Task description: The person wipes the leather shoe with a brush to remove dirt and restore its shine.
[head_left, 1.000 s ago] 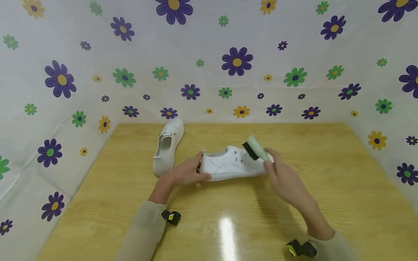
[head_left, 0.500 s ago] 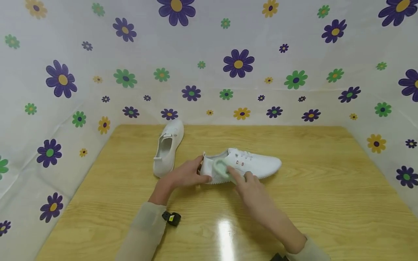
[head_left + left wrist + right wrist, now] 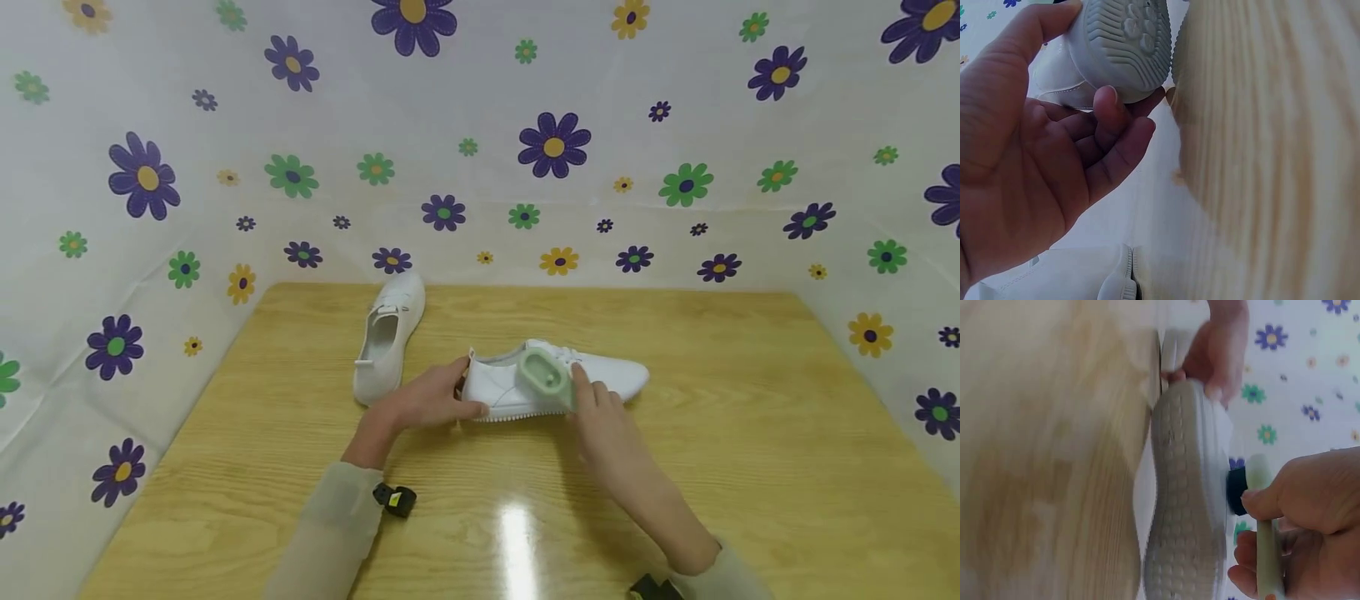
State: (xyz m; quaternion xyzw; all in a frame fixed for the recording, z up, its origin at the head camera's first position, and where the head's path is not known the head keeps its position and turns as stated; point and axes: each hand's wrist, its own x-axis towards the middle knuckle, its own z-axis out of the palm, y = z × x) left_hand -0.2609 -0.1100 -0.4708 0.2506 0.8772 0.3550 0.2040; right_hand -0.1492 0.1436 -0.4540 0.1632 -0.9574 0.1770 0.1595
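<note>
A white lace-up shoe (image 3: 607, 374) lies tipped on the table with its toe to the right; its ridged sole (image 3: 1179, 500) faces the person. Around its heel, my left hand (image 3: 431, 398) grips with thumb on the near side and fingers behind. In the left wrist view that hand (image 3: 1054, 150) curls about the heel. My right hand (image 3: 611, 433) holds a pale green brush (image 3: 543, 372) by its handle. The brush head lies against the shoe's side, midway along. Dark bristles (image 3: 1236, 490) meet the upper in the right wrist view.
A second white shoe (image 3: 384, 350) stands behind and left of the left hand, toe toward the back. The wooden table (image 3: 750, 467) ends at a flower-patterned cloth (image 3: 480, 100) hanging at the back and both sides.
The right hand first swung the brush from the shoe's toe area left to the heel side, then partway back right. My left hand keeps its grip; the shoe barely moves.
</note>
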